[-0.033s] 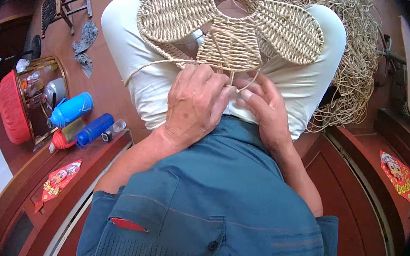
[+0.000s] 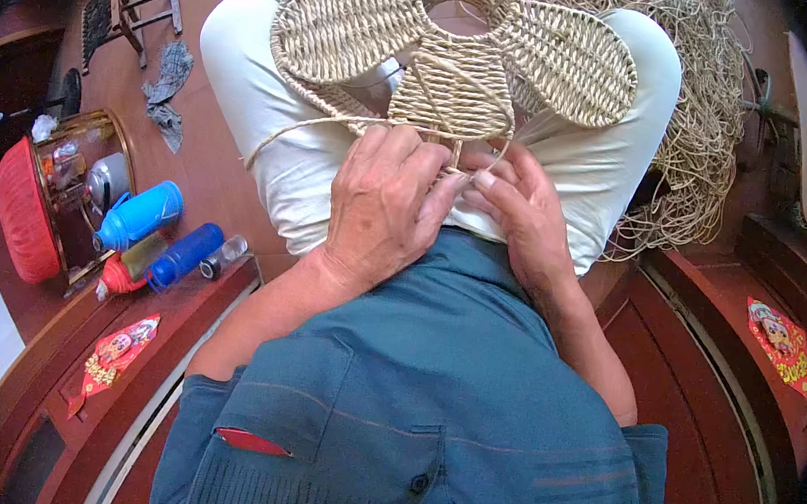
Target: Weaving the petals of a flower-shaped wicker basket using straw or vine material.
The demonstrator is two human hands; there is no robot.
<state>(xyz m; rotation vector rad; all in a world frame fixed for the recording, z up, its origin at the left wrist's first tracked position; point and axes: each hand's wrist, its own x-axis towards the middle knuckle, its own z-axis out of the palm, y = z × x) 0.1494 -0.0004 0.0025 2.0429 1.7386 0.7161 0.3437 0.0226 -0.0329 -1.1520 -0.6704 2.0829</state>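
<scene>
A woven straw-coloured flower-shaped piece, with wide petals around a round open ring, rests across my lap. At its near petal, my left hand is closed around the unfinished lower end of the frame, fingers bent over it and thumb toward the middle. My right hand pinches the thin cord with thumb and forefinger, close to the left thumb. Short frame rods stick out below the weaving between both hands. A loose end of cord curves out to the left over my knee. The exact grip points are partly hidden by the fingers.
A large heap of loose cord lies beyond my right knee. On the left are a red basket, a light blue flask, a dark blue bottle, a grey cloth and a small stool.
My right thumb and forefinger have moved slightly left, closer to the left thumb, and the left thumb has lifted a little. The woven piece stays in place.
</scene>
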